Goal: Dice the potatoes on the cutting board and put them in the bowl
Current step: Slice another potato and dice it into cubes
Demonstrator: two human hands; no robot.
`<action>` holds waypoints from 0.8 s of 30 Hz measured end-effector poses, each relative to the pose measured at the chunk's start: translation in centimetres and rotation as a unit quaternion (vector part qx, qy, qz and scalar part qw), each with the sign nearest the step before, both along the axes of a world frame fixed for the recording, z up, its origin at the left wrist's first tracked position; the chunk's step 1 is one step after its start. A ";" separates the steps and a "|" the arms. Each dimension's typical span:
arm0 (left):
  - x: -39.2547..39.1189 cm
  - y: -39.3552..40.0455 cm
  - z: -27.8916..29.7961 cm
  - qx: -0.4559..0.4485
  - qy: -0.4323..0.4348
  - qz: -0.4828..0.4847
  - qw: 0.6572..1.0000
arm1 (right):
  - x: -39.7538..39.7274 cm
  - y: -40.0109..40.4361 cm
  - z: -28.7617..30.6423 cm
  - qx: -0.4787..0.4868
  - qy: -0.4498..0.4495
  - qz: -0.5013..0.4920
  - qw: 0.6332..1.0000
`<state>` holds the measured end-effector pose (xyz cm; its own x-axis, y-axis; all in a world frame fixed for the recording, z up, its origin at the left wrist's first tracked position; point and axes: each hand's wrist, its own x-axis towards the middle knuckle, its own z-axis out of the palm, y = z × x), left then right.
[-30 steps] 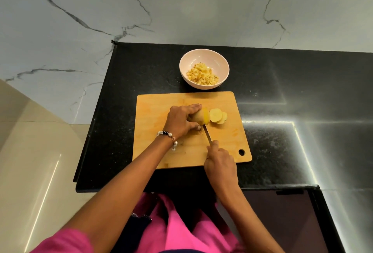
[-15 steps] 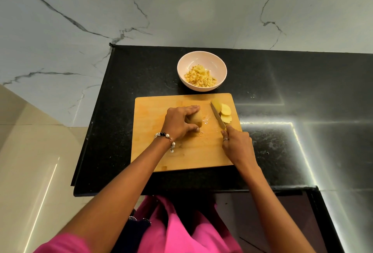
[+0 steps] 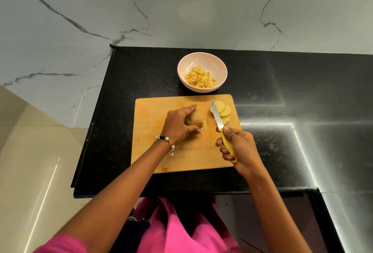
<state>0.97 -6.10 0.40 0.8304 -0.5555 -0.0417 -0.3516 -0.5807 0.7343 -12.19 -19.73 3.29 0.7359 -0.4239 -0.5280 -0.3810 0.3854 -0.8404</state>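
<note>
Potato dice [image 3: 200,77] in bowl [image 3: 182,65], slices [image 3: 222,110] on board [image 3: 153,111]

The left hand [image 3: 179,125] curls over the potato [image 3: 195,120], thumb nearest the body. The right hand [image 3: 238,147], to the potato's right, grips a knife [image 3: 222,129], blade pointing away.

A wooden cutting board [image 3: 161,151] is lying on a black counter [image 3: 282,91]. The left hand [image 3: 179,125] is gripping the uncut part of a potato [image 3: 195,120] near the board's middle. The right hand [image 3: 239,148] is holding a yellow-handled knife [image 3: 222,129], its blade pointing far and touching a fan of potato slices [image 3: 223,111] at the board's far right corner. Just beyond the board, a pale bowl [image 3: 201,60] is holding diced potato [image 3: 200,77]. A beaded bracelet [image 3: 166,141] is circling the left wrist.
</note>
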 end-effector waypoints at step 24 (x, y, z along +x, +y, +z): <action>0.3 0.2 -0.2 -0.023 -0.022 -0.019 0.999 | 1.3 7.3 2.9 -0.630 0.146 0.235 0.726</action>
